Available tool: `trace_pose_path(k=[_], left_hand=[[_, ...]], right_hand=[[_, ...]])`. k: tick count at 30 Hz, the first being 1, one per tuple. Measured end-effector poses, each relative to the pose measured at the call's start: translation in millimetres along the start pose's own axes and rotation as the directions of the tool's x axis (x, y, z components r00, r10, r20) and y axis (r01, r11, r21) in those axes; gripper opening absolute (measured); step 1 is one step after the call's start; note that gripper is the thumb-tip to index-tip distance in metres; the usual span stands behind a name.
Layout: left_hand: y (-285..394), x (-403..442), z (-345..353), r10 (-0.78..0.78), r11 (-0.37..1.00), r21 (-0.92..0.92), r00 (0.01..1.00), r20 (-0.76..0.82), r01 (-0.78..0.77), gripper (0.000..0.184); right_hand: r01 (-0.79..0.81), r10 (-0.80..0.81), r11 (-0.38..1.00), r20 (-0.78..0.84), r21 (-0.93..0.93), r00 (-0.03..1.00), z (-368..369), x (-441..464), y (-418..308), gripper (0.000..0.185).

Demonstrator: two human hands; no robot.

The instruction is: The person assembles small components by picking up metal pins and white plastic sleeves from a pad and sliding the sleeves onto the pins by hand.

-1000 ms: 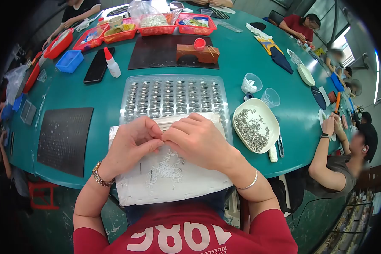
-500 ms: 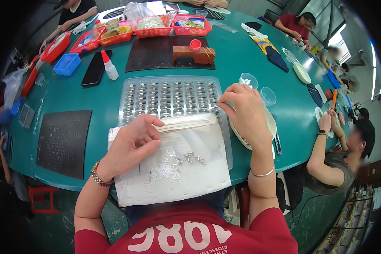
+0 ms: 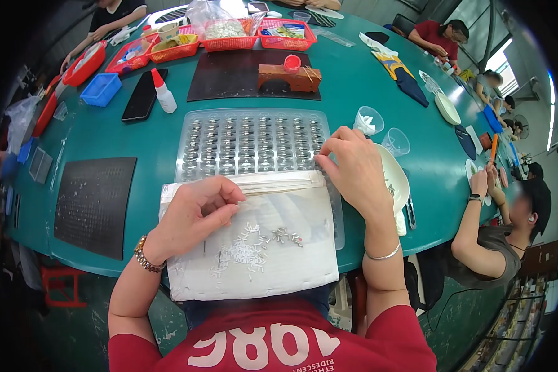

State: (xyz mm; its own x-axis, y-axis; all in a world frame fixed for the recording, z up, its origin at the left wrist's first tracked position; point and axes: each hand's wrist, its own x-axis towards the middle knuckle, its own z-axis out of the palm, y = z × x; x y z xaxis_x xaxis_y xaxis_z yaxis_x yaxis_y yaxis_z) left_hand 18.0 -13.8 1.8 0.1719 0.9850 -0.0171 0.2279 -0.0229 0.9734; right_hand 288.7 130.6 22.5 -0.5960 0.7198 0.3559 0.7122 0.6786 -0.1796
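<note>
A white board (image 3: 304,260) lies before me, overlapping the near side of a clear plastic tray (image 3: 189,116). The tray holds rows of small shiny metal parts (image 3: 247,146). Scattered on the board are a pile of tiny white tube-like pieces (image 3: 242,251) and a few small silvery pieces (image 3: 285,235). My left hand (image 3: 198,211) hovers over the board's upper left, fingers loosely curled, thumb and fingertips apart. At the tray's near right corner my right hand (image 3: 353,170) has thumb and forefinger pinched together; whatever they hold is too small to make out. A pale bowl (image 3: 398,186) sits beside it, partly hidden.
Two clear cups (image 3: 395,141) stand beyond my right hand. A glue bottle (image 3: 164,96), phone (image 3: 139,96), dark mats (image 3: 96,208), wooden block (image 3: 289,79) and red baskets (image 3: 229,43) lie around. A co-worker (image 3: 490,242) sits to the right; others sit farther off.
My right hand has come down slightly toward the tray's corner. My left hand's forefinger has lowered nearer the thumb. The view has shifted a little.
</note>
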Motion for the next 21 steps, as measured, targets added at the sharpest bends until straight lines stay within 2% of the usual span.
trace_pose_path(k=[15, 18, 21], left_hand=[[-0.3, -0.6, 0.9, 0.028, 0.999, 0.029, 0.999, -0.015, -0.028, 0.007], [-2.6, -0.8, 1.2, 0.045, 0.999, 0.031, 0.999, -0.016, -0.045, 0.009], [-2.8, -0.5, 0.8, 0.048, 0.999, -0.002, 0.999, -0.016, -0.048, 0.010]], right_hand=[[-0.017, 0.036, 0.979, -0.088, 0.204, 0.995, 12.0, 0.1, 6.2, 0.004], [0.037, -0.030, 0.998, -0.116, 0.052, 0.993, 11.0, 3.1, 4.8, 0.004], [0.053, -0.052, 0.999, -0.055, 0.015, 0.997, 9.5, 2.2, 3.5, 0.002]])
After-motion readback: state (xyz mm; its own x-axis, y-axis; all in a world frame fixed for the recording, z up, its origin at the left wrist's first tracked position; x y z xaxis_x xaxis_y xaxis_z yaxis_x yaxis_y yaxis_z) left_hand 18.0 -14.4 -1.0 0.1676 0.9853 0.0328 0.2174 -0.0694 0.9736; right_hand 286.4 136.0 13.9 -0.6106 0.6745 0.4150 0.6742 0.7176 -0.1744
